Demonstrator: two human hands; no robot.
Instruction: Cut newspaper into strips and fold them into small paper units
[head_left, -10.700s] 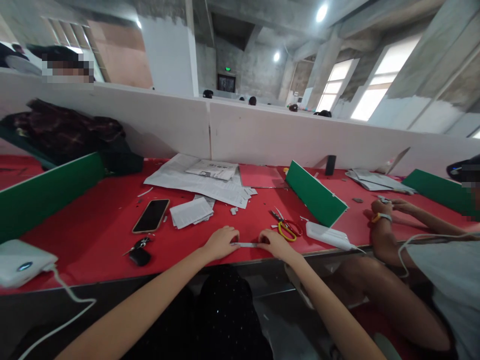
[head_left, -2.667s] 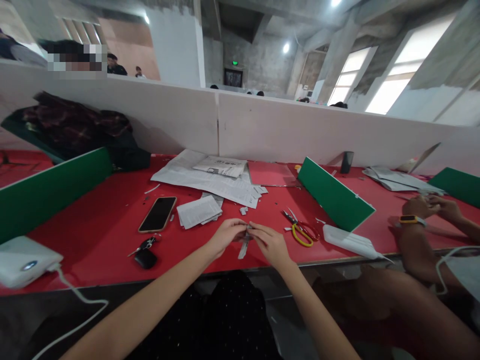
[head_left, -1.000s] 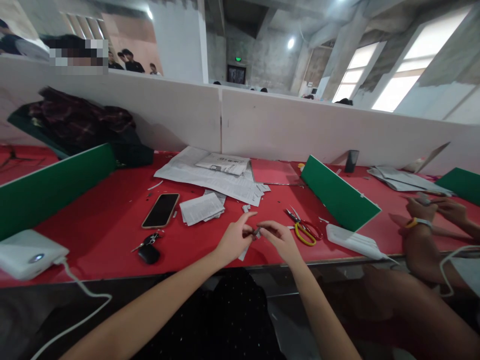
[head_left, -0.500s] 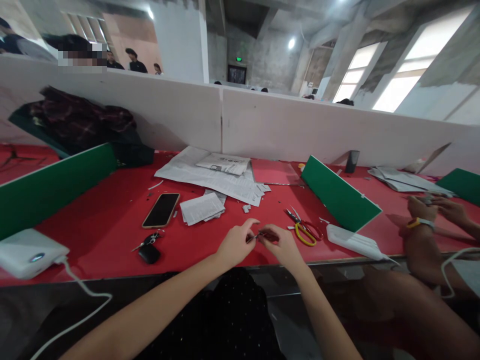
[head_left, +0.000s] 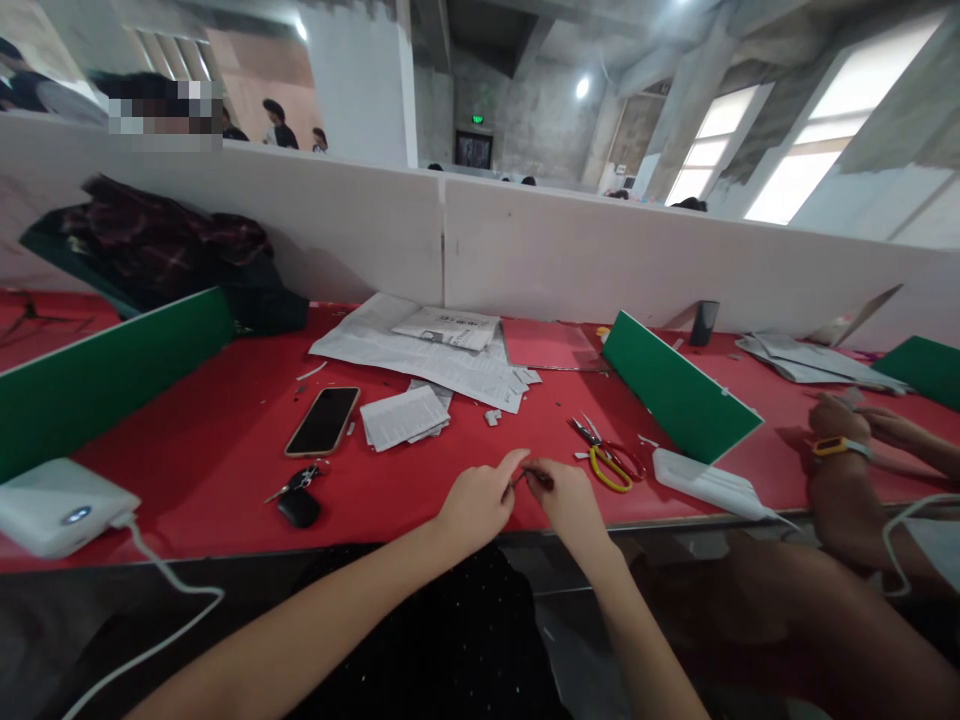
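Observation:
My left hand (head_left: 480, 505) and my right hand (head_left: 562, 495) meet above the front part of the red table (head_left: 420, 500), fingertips almost touching. Both are closed in a pinch around something small and dark, too little to make out. Right of my right hand lie yellow-handled scissors (head_left: 609, 470) and a red-handled tool (head_left: 634, 462) crossing each other. Small paper pieces (head_left: 493, 417) lie beyond my fingers. Folded printed paper (head_left: 401, 417) is to the left, with a phone (head_left: 322, 421) beside it. Keys (head_left: 295, 481) and a black fob (head_left: 299, 507) sit nearer the edge.
Green dividers (head_left: 675, 390) (head_left: 112, 370) stand on both sides. Large newspaper sheets (head_left: 375, 345) lie at the back below a white partition (head_left: 600, 250). A white power strip (head_left: 709, 485) is at right, a white box (head_left: 64, 505) at left. Another person's hands (head_left: 840, 420) work at far right.
Both hands have turned slightly, and my left fingers have come closer to my right fingertips. The co-worker's wrist has shifted a little. Objects on the table have stayed in place.

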